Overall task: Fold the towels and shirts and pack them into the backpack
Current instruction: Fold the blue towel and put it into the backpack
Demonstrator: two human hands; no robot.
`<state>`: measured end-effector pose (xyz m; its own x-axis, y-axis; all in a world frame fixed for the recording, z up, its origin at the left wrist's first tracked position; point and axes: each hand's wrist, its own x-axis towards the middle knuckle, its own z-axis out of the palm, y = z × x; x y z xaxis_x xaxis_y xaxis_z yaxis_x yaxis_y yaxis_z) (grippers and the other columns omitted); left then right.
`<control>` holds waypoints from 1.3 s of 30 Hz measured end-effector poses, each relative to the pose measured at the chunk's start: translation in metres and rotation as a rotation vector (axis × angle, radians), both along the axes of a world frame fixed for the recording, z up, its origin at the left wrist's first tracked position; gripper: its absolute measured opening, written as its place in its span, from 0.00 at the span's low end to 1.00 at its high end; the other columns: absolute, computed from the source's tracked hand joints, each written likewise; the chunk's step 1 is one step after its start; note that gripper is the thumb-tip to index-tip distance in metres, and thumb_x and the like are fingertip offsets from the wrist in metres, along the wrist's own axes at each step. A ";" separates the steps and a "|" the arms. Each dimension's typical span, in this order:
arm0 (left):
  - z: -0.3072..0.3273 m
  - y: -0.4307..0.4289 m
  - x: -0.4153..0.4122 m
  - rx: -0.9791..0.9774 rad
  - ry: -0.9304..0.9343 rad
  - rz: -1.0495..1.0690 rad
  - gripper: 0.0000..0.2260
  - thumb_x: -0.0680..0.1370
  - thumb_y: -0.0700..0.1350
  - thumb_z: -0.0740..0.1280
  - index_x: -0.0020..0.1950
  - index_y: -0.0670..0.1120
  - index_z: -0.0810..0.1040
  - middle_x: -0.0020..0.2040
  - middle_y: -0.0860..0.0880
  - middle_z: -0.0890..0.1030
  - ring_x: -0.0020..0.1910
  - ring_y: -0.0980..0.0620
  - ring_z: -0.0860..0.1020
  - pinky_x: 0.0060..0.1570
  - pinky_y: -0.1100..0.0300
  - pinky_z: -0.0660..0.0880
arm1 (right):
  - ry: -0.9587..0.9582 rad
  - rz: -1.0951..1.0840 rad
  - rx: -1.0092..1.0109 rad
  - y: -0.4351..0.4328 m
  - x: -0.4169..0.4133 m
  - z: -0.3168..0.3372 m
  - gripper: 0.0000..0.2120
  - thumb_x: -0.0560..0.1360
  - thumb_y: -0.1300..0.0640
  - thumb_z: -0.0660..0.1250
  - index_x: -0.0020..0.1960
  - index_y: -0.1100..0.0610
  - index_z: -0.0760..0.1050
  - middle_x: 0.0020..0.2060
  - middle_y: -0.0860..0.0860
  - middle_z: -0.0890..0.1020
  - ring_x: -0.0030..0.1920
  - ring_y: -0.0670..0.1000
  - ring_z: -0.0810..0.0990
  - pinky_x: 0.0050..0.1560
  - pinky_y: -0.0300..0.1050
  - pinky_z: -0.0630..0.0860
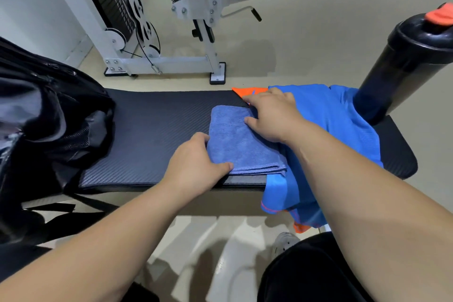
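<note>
Nearest the camera, the left hand (196, 162) takes the folded blue towel (240, 144) by its near left corner, thumb laid on top and fingers curled at the left edge; whether the tips reach under the cloth cannot be told. The towel lies as a neat rectangle on the black padded desk (152, 130), its stacked layers showing along the near edge, and its right side overlaps the blue shirt (343, 125).

A little farther on, the right hand (272, 117) lies flat and open, fingers spread, with its thumb on the towel's far right part and its palm over the shirt. The shirt is unfolded and spills over the near edge of the desk. An orange cloth (245, 93) peeks out at the far edge, beside the fingertips.

The towel looks light, soft and limp, with a grippy pile. Lifted by one corner it would likely fall open, so it is best taken from both short ends with fingers slid underneath.

The backpack (49, 117) slumps on the desk's left end, well apart from the towel. A black bottle (404, 61) stands at the right end, and a weight machine (159, 32) stands on the floor beyond.
</note>
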<state>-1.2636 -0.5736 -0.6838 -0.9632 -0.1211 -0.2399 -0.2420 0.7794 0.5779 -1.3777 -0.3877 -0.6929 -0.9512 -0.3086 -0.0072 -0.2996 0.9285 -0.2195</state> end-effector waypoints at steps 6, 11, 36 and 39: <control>-0.002 -0.024 -0.018 0.446 -0.046 0.254 0.34 0.69 0.38 0.78 0.73 0.45 0.71 0.40 0.51 0.81 0.41 0.51 0.80 0.41 0.58 0.73 | -0.071 -0.043 -0.058 -0.005 0.005 0.019 0.24 0.77 0.48 0.66 0.73 0.43 0.69 0.62 0.45 0.79 0.67 0.54 0.71 0.63 0.54 0.62; 0.018 -0.079 -0.040 0.611 0.032 0.247 0.34 0.59 0.37 0.76 0.66 0.46 0.76 0.40 0.45 0.79 0.36 0.49 0.78 0.37 0.55 0.74 | -0.194 -0.090 -0.406 -0.011 0.031 0.056 0.31 0.72 0.51 0.72 0.73 0.43 0.68 0.46 0.44 0.80 0.50 0.50 0.78 0.49 0.45 0.73; 0.009 -0.101 -0.072 -0.390 0.182 -0.478 0.31 0.60 0.68 0.77 0.56 0.53 0.77 0.50 0.55 0.76 0.53 0.50 0.74 0.52 0.50 0.75 | -0.224 0.295 0.106 -0.065 0.008 0.030 0.42 0.61 0.37 0.80 0.72 0.43 0.70 0.53 0.45 0.73 0.58 0.50 0.74 0.56 0.49 0.74; 0.004 -0.098 -0.072 -0.348 0.189 -0.500 0.23 0.62 0.65 0.77 0.43 0.52 0.74 0.43 0.55 0.71 0.44 0.51 0.72 0.43 0.52 0.73 | -0.247 0.283 0.115 -0.065 0.011 0.030 0.30 0.61 0.37 0.80 0.58 0.47 0.76 0.48 0.46 0.72 0.50 0.51 0.75 0.51 0.52 0.76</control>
